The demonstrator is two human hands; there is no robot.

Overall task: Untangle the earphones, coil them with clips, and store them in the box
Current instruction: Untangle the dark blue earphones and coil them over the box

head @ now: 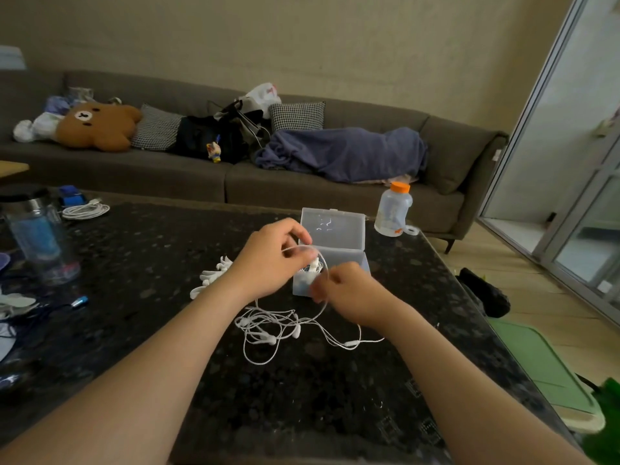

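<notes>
Fingers [303, 235] of left hand [268, 260], right hand [350, 295] curled, pinching earphones [270, 340] cable.

I'm in a lived-in living room at home. A long grey sofa [302, 186] runs along the wall, strewn with a brown bear cushion [97, 127], checked pillows [297, 116], dark bags [201, 137] and a blue blanket [345, 152]. My dark speckled worktop [161, 263] stands before it, with a glass sliding door [570, 156] and a wooden floor [510, 266] to my right.

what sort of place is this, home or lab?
Likely a home living room: long grey sofa with a bear cushion and blanket, dark low table before it, sliding glass door at the side.
</notes>
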